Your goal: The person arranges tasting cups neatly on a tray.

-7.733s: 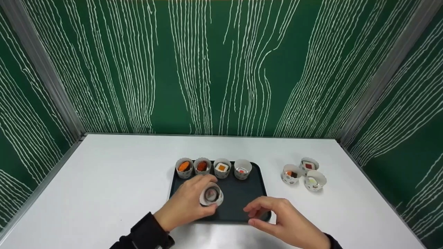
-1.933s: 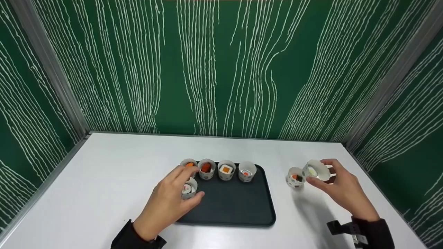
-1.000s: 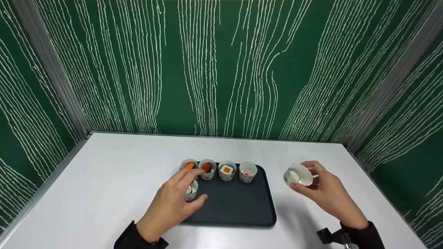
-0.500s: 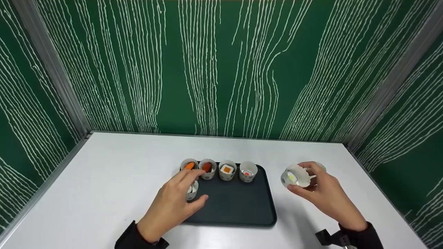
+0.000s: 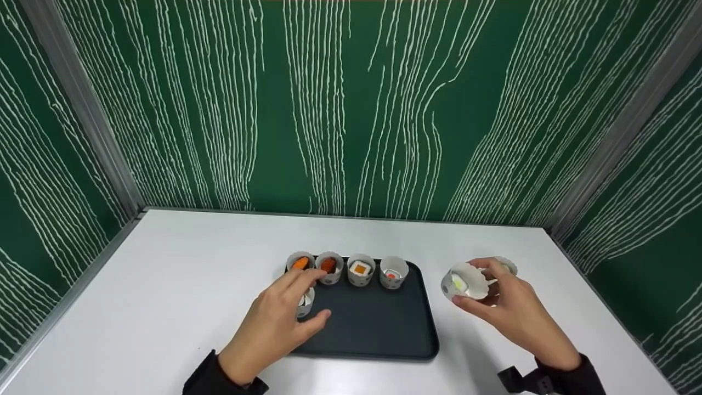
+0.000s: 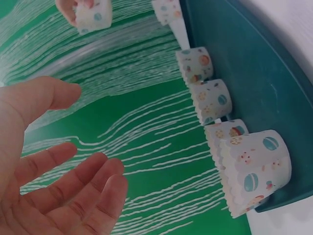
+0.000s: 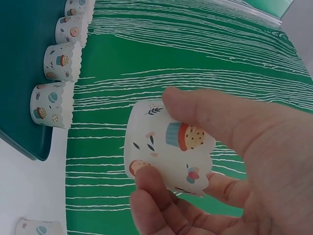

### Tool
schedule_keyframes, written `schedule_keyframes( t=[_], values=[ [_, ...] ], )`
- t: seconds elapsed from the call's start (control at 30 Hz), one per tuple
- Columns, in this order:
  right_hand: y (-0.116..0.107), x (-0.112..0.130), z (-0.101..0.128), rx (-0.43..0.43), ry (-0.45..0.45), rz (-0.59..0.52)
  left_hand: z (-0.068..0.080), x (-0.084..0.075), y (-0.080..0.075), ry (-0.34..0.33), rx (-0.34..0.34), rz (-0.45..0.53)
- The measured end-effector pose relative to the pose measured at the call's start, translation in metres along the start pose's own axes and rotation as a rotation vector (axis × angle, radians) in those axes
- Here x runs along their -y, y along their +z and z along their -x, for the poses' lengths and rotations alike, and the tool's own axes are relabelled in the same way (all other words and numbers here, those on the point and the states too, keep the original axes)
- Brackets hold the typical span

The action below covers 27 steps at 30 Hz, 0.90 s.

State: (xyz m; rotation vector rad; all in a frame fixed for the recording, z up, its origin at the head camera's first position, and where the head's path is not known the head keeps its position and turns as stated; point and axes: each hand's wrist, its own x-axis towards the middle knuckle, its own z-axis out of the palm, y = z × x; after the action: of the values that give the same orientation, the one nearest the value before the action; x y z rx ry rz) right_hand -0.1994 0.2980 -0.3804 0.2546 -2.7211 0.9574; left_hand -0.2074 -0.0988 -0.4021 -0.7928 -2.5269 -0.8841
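My right hand (image 5: 513,307) pinches a patterned paper baking cup (image 5: 452,285) between thumb and fingers, right of the tray. Inside the cup lies a white sushi piece with a yellow-green centre. In the right wrist view, the held cup (image 7: 156,142) is tilted, its scalloped rim toward the palm. My left hand (image 5: 271,323) hovers over the tray's left side, fingers spread and holding nothing. Partly behind its fingers stands another paper cup (image 5: 307,304), which appears large in the left wrist view, where its patterned wall (image 6: 259,171) shows.
A dark tray (image 5: 378,329) lies on the white table (image 5: 192,263). Along its back edge stand several paper cups with sushi pieces: orange, red, an orange square on white (image 5: 360,270), and a red-centred one (image 5: 392,274). Another cup (image 5: 507,265) shows behind my right hand.
My left hand has let go of the cup it held, which now stands at the tray's left. My right hand has picked up a cup from the right-hand group and moved it left.
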Motion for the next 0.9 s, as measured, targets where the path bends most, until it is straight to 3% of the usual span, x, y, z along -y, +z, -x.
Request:
schedule_keyframes(
  t=[0.67, 0.9],
  values=[
    [0.005, 0.012, 0.003, 0.018, -0.017, -0.011, 0.0, -0.001, 0.001, -0.012, 0.029, 0.007],
    [0.009, 0.02, 0.006, 0.015, -0.068, -0.024, 0.001, -0.003, 0.002, -0.006, 0.04, 0.025]
  ],
)
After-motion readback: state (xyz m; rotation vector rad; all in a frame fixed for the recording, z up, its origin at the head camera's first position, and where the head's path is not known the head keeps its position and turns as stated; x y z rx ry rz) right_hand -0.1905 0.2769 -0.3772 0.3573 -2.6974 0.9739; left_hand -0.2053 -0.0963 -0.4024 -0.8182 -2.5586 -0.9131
